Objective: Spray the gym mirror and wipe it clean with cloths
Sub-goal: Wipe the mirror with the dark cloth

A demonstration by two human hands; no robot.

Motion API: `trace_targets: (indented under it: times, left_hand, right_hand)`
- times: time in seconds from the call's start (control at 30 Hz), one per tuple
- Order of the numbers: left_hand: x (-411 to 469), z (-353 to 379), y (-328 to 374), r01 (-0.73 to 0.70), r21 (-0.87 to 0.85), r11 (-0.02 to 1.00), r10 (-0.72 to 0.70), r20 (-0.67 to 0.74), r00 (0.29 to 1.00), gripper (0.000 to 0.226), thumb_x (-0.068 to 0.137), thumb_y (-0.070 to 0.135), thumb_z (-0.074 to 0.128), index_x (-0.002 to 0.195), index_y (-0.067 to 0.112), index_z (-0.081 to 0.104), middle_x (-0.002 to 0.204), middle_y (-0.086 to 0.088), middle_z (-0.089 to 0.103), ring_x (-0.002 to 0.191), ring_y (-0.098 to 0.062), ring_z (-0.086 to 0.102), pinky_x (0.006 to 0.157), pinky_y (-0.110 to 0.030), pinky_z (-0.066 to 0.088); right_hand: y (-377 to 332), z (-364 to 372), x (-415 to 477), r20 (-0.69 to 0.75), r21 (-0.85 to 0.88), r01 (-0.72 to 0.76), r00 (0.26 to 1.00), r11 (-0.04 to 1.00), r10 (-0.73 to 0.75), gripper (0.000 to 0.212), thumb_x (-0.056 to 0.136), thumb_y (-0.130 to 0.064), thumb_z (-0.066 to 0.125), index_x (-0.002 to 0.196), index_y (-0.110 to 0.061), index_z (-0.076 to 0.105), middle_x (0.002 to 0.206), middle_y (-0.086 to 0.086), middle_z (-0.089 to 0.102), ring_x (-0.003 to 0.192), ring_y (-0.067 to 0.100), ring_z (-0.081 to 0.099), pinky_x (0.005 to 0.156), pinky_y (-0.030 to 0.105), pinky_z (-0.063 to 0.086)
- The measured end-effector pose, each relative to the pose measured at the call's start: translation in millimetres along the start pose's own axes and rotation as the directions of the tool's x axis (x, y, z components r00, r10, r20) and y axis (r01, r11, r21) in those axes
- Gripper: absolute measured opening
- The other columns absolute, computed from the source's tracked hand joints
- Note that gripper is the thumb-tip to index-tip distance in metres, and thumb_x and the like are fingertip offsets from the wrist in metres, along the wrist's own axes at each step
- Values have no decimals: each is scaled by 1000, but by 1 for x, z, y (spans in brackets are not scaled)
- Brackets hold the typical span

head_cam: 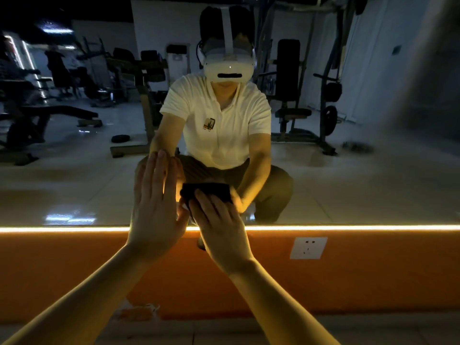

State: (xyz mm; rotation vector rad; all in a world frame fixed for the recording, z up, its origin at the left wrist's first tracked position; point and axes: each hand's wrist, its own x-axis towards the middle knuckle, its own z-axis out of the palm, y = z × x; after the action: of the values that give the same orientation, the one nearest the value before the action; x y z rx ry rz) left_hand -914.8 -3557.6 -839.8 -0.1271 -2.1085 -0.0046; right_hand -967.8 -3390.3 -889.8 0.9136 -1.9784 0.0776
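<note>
**A:** Mirror status?

**B:** The mirror [348,185] was on the far wall above the orange band [373,277], with the light strip [348,227] along its lower edge. The glass looked hazy, with smears low down and at far right. The centre reflected you crouching, with gym machines behind.

**A:** Hands?

**B:** Your left hand [156,202] lay flat on the glass, fingers straight, holding nothing. Just right of it, your right hand [220,220] pressed a dark cloth [206,191] against the lower glass. Its fingers were spread over the cloth, not wrapped round it. A socket [308,247] was further right, below the strip.
</note>
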Motion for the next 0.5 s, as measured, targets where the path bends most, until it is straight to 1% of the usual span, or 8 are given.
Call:
trace_targets:
  times: [0.1,0.17,0.2,0.23,0.3,0.37,0.43,0.5]
  left_hand:
    - [1,-1,2,24,-18,1000,-24,24,999,83,97,32,51,163,-2,14,172,-24,7,161,-39,5,126,-64,18]
    - [3,-4,4,50,-54,997,-50,10,999,82,95,31,52,163,1,18,172,-22,10,161,-35,4,128,-59,13]
    - [3,-6,8,37,-86,996,-37,-3,999,78,94,30,52,162,3,23,170,-21,17,161,-34,8,127,-58,16]
    - [2,-7,13,-11,-116,993,10,-12,1000,72,93,29,53,158,6,31,164,-20,26,157,-34,19,124,-58,24]
    - [-4,-5,28,-176,-164,971,175,-23,984,57,92,28,57,144,11,46,144,-18,45,136,-35,45,110,-53,40]
    - [-12,2,42,-281,-239,929,288,-6,958,45,92,24,62,134,11,52,126,-13,56,113,-28,57,97,-45,49]
    - [-14,9,48,-263,-315,912,288,35,957,45,93,20,69,133,9,52,119,-10,62,104,-21,61,91,-34,55]
    - [-13,18,50,-234,-310,922,271,80,959,52,88,22,77,131,8,52,121,-11,64,105,-21,64,87,-31,58]
  right_hand:
    - [15,-6,-6,-17,88,-54,998,995,56,67,93,-32,74,149,-16,43,156,9,37,137,27,44,111,44,47]
    - [30,-12,-13,2,116,-67,998,991,67,56,100,-39,62,149,-15,47,157,9,38,138,27,44,112,42,44]
    - [36,-16,-15,22,139,-57,998,989,54,53,102,-37,56,149,-14,49,158,9,37,139,27,43,112,42,43]
    - [41,-19,-15,42,170,-44,998,984,37,52,101,-32,55,149,-14,50,158,8,36,139,28,42,112,42,43]
    - [46,-28,-11,53,230,-39,998,972,27,57,92,-20,59,147,-12,52,156,8,36,139,29,43,113,42,43]
    - [48,-35,-8,25,282,-70,997,957,66,55,87,-12,61,142,-9,56,151,8,41,135,26,46,111,40,43]
    - [53,-40,-10,9,332,-101,995,938,104,50,88,-7,61,138,-7,57,146,7,45,131,22,48,108,39,47]
    - [57,-45,-13,20,379,-112,993,918,113,51,88,-4,58,139,-7,53,145,7,48,130,21,50,104,42,53]
